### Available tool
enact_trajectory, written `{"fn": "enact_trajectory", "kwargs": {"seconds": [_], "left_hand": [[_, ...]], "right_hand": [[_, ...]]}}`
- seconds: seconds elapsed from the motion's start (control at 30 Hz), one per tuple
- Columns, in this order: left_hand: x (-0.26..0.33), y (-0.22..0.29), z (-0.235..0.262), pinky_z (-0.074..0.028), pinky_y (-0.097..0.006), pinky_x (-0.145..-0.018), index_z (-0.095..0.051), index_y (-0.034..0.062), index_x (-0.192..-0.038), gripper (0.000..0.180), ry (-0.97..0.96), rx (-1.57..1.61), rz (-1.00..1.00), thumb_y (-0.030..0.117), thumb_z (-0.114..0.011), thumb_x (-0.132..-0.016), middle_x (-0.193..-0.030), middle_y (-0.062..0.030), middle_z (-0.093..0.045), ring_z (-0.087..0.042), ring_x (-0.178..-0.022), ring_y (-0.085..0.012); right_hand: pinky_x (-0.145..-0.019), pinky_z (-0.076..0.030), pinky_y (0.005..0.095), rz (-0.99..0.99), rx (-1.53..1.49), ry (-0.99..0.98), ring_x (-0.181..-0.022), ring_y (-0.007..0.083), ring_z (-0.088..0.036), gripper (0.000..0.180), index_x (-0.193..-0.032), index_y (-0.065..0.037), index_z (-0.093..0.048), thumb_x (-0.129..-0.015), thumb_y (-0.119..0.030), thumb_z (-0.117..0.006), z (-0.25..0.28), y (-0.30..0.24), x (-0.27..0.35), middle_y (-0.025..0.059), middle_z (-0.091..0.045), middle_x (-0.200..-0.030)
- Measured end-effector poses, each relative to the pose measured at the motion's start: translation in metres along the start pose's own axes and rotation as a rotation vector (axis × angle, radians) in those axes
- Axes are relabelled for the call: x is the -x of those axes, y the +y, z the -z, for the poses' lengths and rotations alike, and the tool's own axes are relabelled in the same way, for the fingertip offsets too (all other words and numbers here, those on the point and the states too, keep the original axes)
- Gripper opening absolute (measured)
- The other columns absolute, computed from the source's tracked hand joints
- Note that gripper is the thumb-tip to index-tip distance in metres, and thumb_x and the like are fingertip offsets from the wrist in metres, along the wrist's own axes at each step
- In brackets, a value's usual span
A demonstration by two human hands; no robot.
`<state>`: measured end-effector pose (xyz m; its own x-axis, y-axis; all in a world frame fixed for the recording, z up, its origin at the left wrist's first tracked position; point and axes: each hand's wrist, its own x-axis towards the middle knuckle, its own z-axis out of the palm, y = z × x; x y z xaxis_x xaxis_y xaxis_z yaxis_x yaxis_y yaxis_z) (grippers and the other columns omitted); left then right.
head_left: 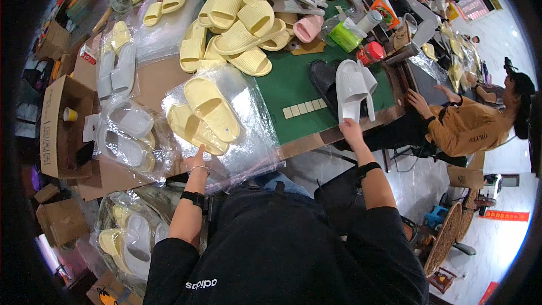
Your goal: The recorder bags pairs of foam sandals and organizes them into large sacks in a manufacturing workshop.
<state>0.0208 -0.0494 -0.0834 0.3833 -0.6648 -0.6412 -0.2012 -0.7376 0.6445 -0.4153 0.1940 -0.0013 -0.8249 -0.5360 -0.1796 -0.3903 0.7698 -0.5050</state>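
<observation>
Bag point(160, 202) holds yellow, grey slippers point(137, 240); our right fingers point(346, 126) pinch pale slipper point(351, 87); left hand point(195, 161) at yellow pair point(212, 110), grip we cannot tell.

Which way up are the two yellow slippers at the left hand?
Right way up: both yellow slippers by the left hand show their straps and footbeds facing up toward the camera.

Yellow slippers point(217, 110), at left hand point(195, 162): smooth, matt plastic. Clear film point(251, 149), right of left hand: glossy, wrinkled plastic. White slippers point(351, 87), at right hand point(351, 131): smooth, matt plastic.
</observation>
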Motion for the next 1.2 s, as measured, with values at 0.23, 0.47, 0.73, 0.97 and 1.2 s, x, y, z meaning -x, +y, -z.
{"fn": "enact_trajectory", "kwargs": {"seconds": [0.23, 0.47, 0.73, 0.97, 1.2], "left_hand": [[-0.011, 0.001, 0.006, -0.043, -0.033, -0.061, -0.045, -0.0024, -0.087, 0.056, -0.114, -0.189, -0.037, 0.029, -0.078, -0.053, -0.084, -0.0131, -0.054, -0.05, -0.07, -0.0215], [0.02, 0.01, -0.005, -0.042, -0.034, -0.071, -0.04, -0.0024, -0.099, 0.065, 0.118, -0.246, -0.045, 0.027, -0.077, -0.054, -0.092, -0.0168, -0.051, -0.05, -0.081, -0.0262], [-0.024, -0.021, 0.0, -0.044, -0.04, -0.055, -0.038, 0.0043, -0.099, 0.057, -0.042, -0.186, 0.02, 0.022, -0.073, -0.058, -0.085, -0.0141, -0.052, -0.051, -0.073, -0.0248], [0.025, 0.018, -0.012, -0.044, -0.034, -0.05, -0.052, 0.0051, -0.078, 0.028, 0.127, -0.44, 0.029, 0.013, -0.072, -0.059, -0.073, -0.0138, -0.056, -0.055, -0.063, -0.0209], [0.026, 0.031, -0.015, -0.047, -0.036, -0.053, -0.056, 0.0031, -0.071, 0.018, 0.014, -0.434, -0.041, 0.019, -0.061, -0.064, -0.071, -0.0135, -0.06, -0.059, -0.064, -0.0275]], "right_hand": [[-0.08, -0.041, 0.0374, -0.188, 0.311, 0.136, -0.092, 0.0322, -0.053, 0.057, -0.104, 0.004, -0.049, -0.058, -0.027, -0.063, 0.039, 0.041, -0.082, 0.0195, -0.055, -0.099], [-0.091, -0.033, 0.0365, -0.165, -0.021, 0.203, -0.106, 0.0342, -0.043, 0.088, -0.122, 0.005, -0.028, -0.053, -0.028, -0.071, 0.054, 0.043, -0.12, 0.0237, -0.044, -0.114], [-0.087, -0.035, 0.0329, 0.039, -0.269, 0.267, -0.102, 0.0304, -0.045, 0.068, -0.122, 0.004, -0.029, -0.065, -0.014, -0.061, 0.04, 0.049, -0.157, 0.0206, -0.047, -0.108], [-0.078, -0.036, 0.0361, -0.04, -0.201, 0.298, -0.089, 0.0331, -0.047, 0.025, -0.094, 0.003, -0.051, -0.073, -0.012, -0.049, 0.026, 0.087, -0.175, 0.0195, -0.051, -0.092], [-0.076, -0.035, 0.0326, 0.44, -0.183, 0.577, -0.083, 0.0269, -0.045, 0.016, -0.086, 0.0, -0.051, -0.072, -0.008, -0.049, 0.043, 0.003, -0.135, 0.0135, -0.049, -0.084]]}}
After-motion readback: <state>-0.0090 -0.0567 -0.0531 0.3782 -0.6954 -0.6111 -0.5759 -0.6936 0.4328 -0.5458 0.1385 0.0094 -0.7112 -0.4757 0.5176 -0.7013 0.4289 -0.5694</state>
